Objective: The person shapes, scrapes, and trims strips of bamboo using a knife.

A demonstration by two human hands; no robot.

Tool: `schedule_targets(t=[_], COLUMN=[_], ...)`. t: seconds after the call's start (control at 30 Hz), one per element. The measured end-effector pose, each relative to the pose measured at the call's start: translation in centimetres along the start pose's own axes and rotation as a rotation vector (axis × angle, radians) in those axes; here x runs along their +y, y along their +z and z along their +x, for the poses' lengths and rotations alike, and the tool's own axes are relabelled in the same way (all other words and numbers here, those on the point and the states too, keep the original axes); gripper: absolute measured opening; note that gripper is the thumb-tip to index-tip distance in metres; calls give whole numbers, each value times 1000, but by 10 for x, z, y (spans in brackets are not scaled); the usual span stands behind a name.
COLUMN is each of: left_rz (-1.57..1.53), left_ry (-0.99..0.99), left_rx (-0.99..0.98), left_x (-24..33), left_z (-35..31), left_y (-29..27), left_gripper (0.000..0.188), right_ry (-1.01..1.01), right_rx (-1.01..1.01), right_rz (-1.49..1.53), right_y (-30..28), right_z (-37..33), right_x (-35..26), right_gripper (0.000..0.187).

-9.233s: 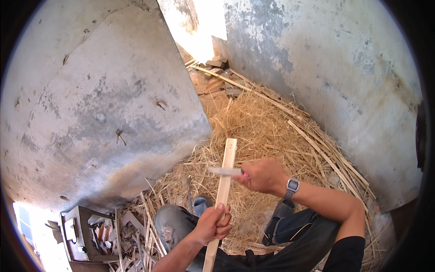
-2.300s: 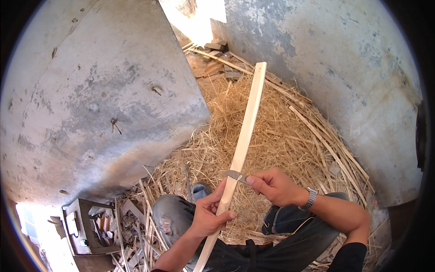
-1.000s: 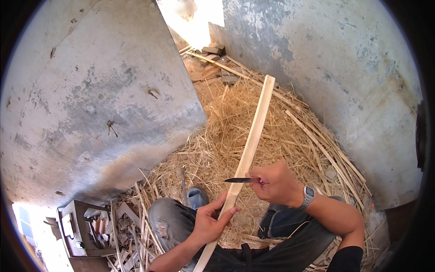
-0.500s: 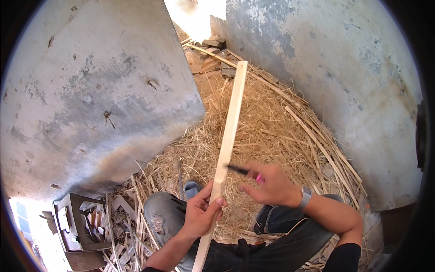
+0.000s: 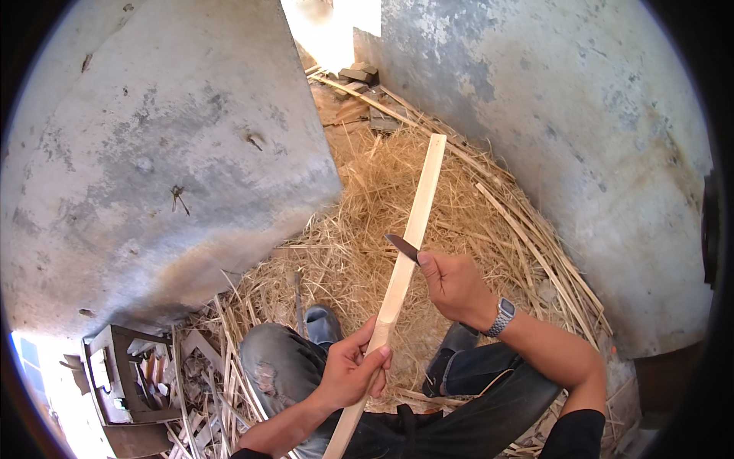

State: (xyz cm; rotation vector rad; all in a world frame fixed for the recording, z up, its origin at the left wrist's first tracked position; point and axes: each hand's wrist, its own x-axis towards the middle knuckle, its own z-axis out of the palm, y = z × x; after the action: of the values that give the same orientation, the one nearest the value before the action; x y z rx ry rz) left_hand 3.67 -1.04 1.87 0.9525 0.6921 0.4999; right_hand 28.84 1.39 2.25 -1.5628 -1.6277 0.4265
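Note:
A long pale wooden strip point(image 5: 413, 237) slants from my lap up and away to the right, narrowing a little at a notch-like step just above my left hand. My left hand point(image 5: 357, 366) is closed round its lower part, thumb on top. In my right hand point(image 5: 456, 286) is a knife, its handle hidden in the fist. The dark knife blade point(image 5: 401, 246) lies across the strip around its middle, the tip pointing up and left. A watch point(image 5: 502, 315) sits on my right wrist.
Shavings point(image 5: 367, 199) cover the floor between two grey, scuffed walls point(image 5: 176, 138). Long thin strips point(image 5: 535, 237) lie along the right wall. A dark broken frame point(image 5: 138, 375) with scraps stands at lower left, and wooden blocks point(image 5: 359, 73) sit at the back.
The strip's far end has tilted right and come nearer. My right hand has swung up with the knife, whose blade now crosses the strip higher up. My left hand has shifted slightly right.

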Motion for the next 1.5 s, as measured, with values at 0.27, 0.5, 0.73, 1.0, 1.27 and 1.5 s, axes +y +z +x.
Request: schedule_targets(t=[0.27, 0.5, 0.73, 1.0, 1.27, 1.5], left_rz=[-39, -99, -137, -285, -47, 113], left_ry=[5, -17, -32, -113, 122, 87], left_rx=[45, 5, 10, 8, 104, 49], left_x=[0, 4, 9, 13, 3, -12], left_z=[-2, 1, 2, 4, 1, 4], left_y=[-4, -10, -11, -22, -9, -4], left_gripper=[59, 57, 57, 56, 63, 65], right_ry=[41, 65, 114, 247, 221, 122], right_rx=[-80, -103, -142, -537, -237, -69], right_rz=[50, 160, 240, 453, 378, 216], right_y=[10, 11, 12, 14, -1, -12], right_z=[-5, -8, -16, -19, -3, 0], right_x=[-9, -10, -14, -4, -22, -26], right_gripper=[36, 38, 41, 54, 43, 24])
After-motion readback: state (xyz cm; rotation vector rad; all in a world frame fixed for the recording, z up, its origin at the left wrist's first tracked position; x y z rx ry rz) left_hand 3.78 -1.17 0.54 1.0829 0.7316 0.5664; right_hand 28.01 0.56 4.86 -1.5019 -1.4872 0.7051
